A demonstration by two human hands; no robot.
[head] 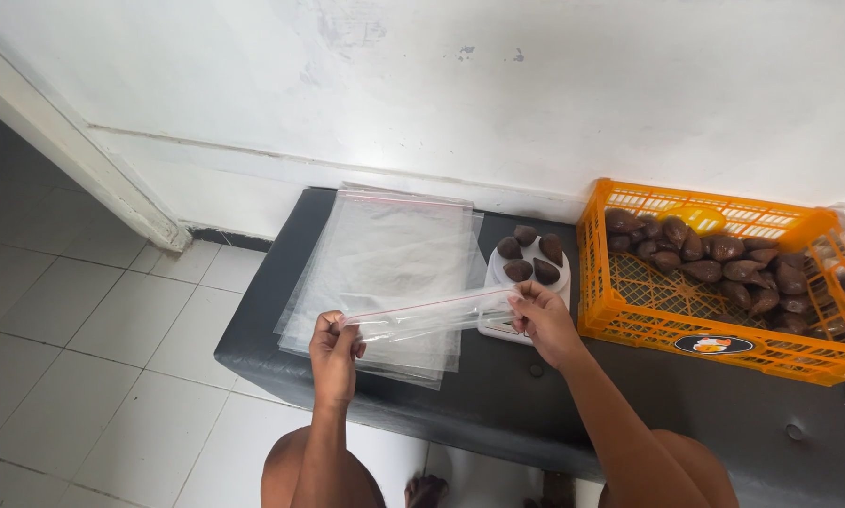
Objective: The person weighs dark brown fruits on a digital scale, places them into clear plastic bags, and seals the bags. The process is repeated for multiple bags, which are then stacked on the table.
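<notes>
Right of centre: small white scale (pixel 497 325) on the dark padded tabletop (pixel 272 310), carrying five brown, scaly, teardrop-shaped fruits (pixel 528 256). Far right: orange plastic lattice crate (pixel 723 325) holding more of the same fruit. Lower left: pale floor tiles (pixel 74 329). Across the top: scuffed white wall (pixel 441 85).

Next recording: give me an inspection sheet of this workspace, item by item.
Surface: dark padded bench against a white wall.
Job's things: clear zip bag stretched between both hands; stack of clear bags beneath.
Clutter: white scale bearing five brown scaly fruits; orange crate holding more fruit.
Grippers: left hand and right hand each pinch one end of the bag's top edge.
Cables: nothing seen.
Surroundings: white tiled floor; person's bare knees below.
</notes>
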